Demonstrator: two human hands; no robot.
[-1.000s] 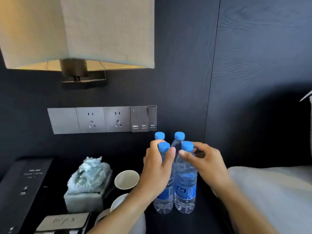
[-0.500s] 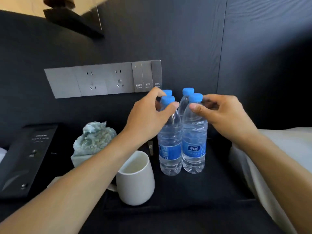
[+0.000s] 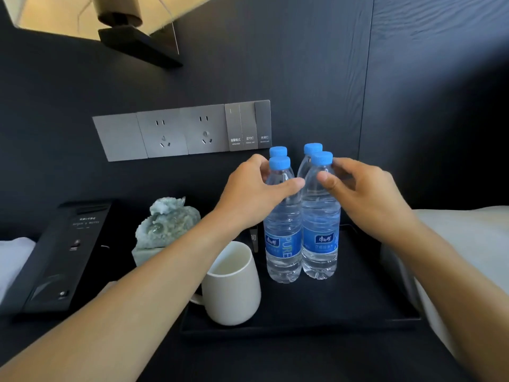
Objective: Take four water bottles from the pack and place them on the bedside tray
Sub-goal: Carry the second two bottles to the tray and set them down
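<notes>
black tray [image 3: 358, 307] is sitting on the nightstand, holding a white mug [image 3: 234, 288] and four upright water bottles [image 3: 319, 224] clustered in a square, touching. left hand [image 3: 250, 194] is curling around the left pair's necks; right hand [image 3: 366, 194] is cupping the right pair. whether either grip is clenched, i cannot tell.

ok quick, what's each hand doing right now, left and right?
Left hand: fingers curled round the neck of the front left bottle, thumb across its front.
Right hand: thumb and fingers pinching the neck of the front right bottle.
</notes>
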